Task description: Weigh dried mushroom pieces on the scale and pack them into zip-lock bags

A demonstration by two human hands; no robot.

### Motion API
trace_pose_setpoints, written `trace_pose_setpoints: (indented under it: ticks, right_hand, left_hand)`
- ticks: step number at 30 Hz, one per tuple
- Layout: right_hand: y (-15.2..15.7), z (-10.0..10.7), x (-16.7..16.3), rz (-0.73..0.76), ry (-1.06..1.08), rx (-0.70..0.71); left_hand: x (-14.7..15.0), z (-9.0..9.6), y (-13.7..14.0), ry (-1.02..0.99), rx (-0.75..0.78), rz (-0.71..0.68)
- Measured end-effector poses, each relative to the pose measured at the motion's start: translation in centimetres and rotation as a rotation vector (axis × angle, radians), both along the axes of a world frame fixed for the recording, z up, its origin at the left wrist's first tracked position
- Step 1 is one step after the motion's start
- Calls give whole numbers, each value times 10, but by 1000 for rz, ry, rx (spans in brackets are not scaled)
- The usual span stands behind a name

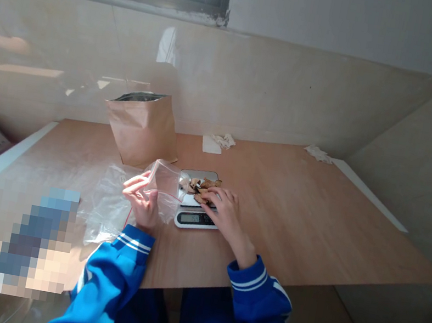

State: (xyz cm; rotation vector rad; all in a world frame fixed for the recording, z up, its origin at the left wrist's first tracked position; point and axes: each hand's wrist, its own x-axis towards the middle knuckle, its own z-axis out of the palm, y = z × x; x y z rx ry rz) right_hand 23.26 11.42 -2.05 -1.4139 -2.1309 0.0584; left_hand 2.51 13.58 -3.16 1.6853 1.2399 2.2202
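My left hand [142,201] is closed on a clear zip bag [166,179], whose mouth gapes toward the scale. White and flat, the digital kitchen scale [184,219] stands in front of me with its display lit. Several dried brown slices [195,184], curled and irregular, lie on its plate; I cannot tell their exact kind. Over the scale's right side is my right hand [226,210], its fingertips closed on one of the slices. Part of the plate and display panel is hidden behind that hand.
A brown paper pouch [144,129] stands upright with its top open behind the bag. More clear plastic bags [106,214] lie left of my left hand. Crumpled tissue [223,140] and a white paper piece [212,145] lie near the wall. A blurred-out object [33,238] is at the left.
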Motion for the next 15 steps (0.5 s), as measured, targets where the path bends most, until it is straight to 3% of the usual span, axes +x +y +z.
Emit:
trace_pose_setpoints:
  ticks: [5,12,15]
  right_hand:
    - [-6,17,-1,-54,189,21]
    - [1,71,-20,-342,1114,160]
    - [0,81,-40,-249,1129,83]
  left_hand:
    - [2,8,-9,71,-65,-19]
    - [3,4,-13,57,-199,-74]
    - [4,3,-14,5,-211,-82]
